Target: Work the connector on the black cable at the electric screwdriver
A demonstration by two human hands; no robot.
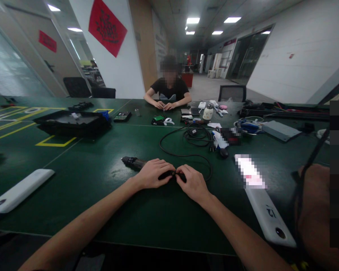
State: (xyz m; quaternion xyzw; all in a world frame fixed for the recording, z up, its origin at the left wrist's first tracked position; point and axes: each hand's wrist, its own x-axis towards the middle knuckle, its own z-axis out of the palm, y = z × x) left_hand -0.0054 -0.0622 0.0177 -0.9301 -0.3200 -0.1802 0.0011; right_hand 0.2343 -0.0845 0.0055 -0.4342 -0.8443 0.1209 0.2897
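A black electric screwdriver [133,162] lies low over the green table, its bit end pointing left. My left hand [155,173] is closed round its body and covers much of it. Close by on the right, my right hand [193,183] pinches a small black cord plug [181,176] against the tool's rear end. Whether the plug is seated in the tool I cannot tell. A thin black cord [210,165] curves away behind my right hand into a loose coil [197,137] farther back.
White flat devices lie at left [24,188] and right [267,210]. A black tray [73,122] stands far left. Across the green table [115,214] a person [169,88] handles something small among circuit parts and a cream bottle [208,111]. Another person's arm [313,203] is at far right.
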